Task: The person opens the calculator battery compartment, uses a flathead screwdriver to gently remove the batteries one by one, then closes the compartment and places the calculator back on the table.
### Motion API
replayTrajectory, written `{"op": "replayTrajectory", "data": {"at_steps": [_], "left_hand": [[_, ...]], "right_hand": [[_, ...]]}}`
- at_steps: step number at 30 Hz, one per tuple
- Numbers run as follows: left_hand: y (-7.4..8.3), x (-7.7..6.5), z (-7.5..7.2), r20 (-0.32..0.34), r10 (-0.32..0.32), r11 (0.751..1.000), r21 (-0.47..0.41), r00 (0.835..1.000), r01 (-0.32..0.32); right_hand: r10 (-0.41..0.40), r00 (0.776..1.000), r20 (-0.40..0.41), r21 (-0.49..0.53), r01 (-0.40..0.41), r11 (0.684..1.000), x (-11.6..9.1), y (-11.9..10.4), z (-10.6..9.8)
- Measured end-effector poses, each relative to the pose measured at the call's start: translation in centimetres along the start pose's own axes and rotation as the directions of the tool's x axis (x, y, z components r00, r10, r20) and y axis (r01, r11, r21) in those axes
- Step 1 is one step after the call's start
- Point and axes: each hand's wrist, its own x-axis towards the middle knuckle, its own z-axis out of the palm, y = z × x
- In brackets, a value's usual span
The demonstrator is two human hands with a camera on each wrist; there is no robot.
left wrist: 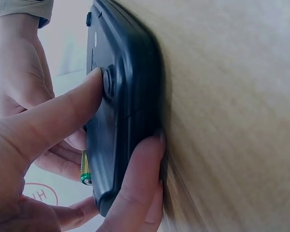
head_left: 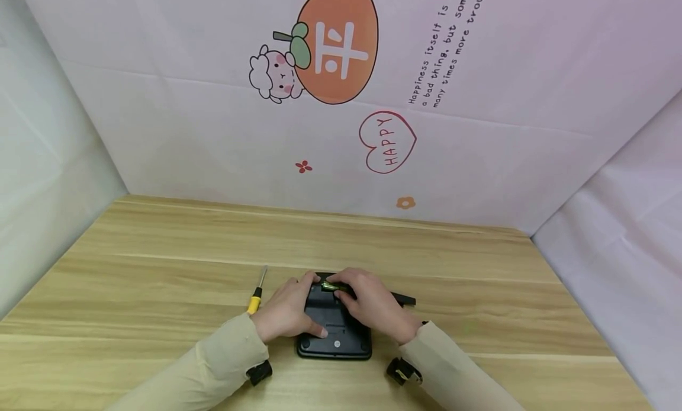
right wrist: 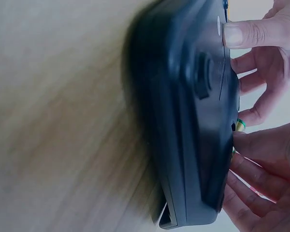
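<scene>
A black calculator-like device [head_left: 333, 316] lies face down on the table, its back with round feet turned up. My left hand [head_left: 288, 310] grips its left side. In the left wrist view the left thumb [left wrist: 63, 121] presses on the back beside a round foot, and fingers wrap the side edge. My right hand [head_left: 373, 298] pinches a green and gold battery [head_left: 329, 286] at the recess near the device's far end. The battery [left wrist: 85, 166] stands partly proud of the back. Right fingers hide the rest of the recess, so how far it sits inside I cannot tell.
A screwdriver [head_left: 255, 303] with a yellow and black handle lies left of the device, tip pointing away. A slim black piece [head_left: 405, 299] shows past the right hand, partly hidden by it. Behind the wooden table [head_left: 186, 239] hangs a printed white cloth [head_left: 213, 138].
</scene>
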Motion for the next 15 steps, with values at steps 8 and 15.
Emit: {"op": "replayTrajectory", "data": {"at_steps": [8,15], "left_hand": [[0.16,-0.03,-0.06,0.002,0.007,1.000,0.014,1.000,-0.007],[0.18,-0.08,-0.09,0.005,0.004,1.000,0.014,1.000,-0.004]], "right_hand": [[-0.026,0.999,-0.031,-0.060,0.024,0.998,0.04,-0.31,0.03],[-0.041,0.998,-0.048,-0.077,0.038,0.996,0.02,-0.42,0.06]]}}
